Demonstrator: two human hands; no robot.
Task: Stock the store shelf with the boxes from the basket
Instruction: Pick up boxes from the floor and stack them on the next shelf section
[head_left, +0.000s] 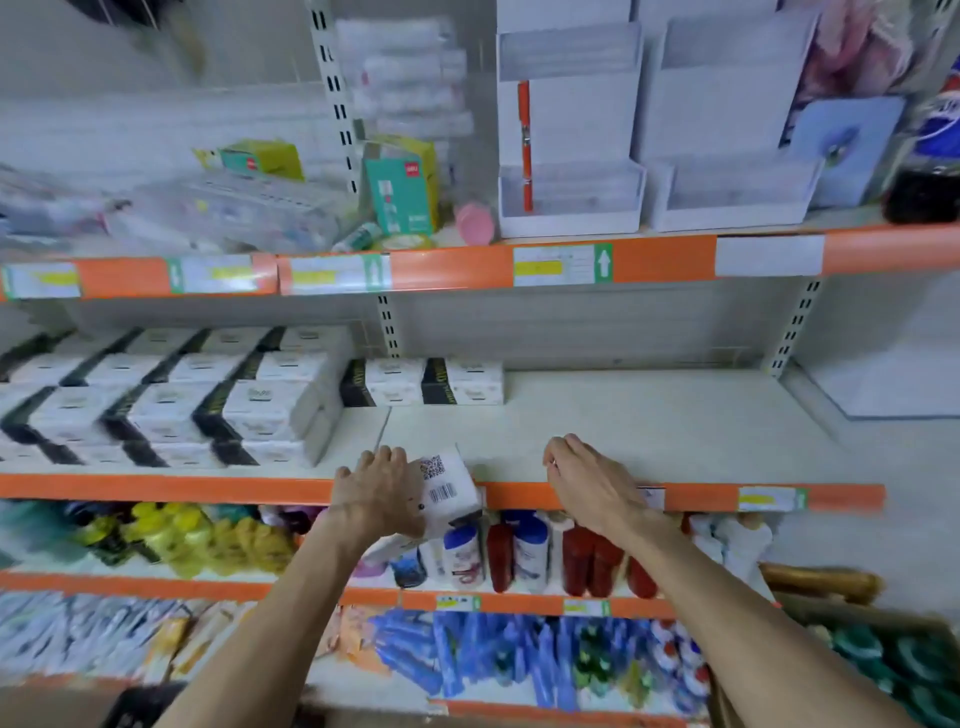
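Nearest, lower shelves: we see blurred rows of bottles (524, 556), white, red and blue, rounded and glossy; too smeared to count.
Left hand (382, 493): its grip is closed around one white box (449, 486), fingers wrapped over the box's left side, at the front edge of the middle shelf (649, 431).
Box: one, cardboard, rectangular, tilted, a barcode and a square code on the face turned to us; it overhangs the orange front edge.
Right hand (587, 483): open, fingers loosely curled, holding nothing; it sits above the front edge, just right of the box and apart from it.
Middle shelf: pale, smooth and flat, bare across its right half.
Stacked boxes (171, 400): white with black bands, packed in tiers over the left half; we cannot count them through the blur.
Rear pair (423, 382): two more such boxes side by side at the back edge, near the middle.
Upper shelf: two white stepped display stands (569, 156), and a teal carton (397, 195) to their left.
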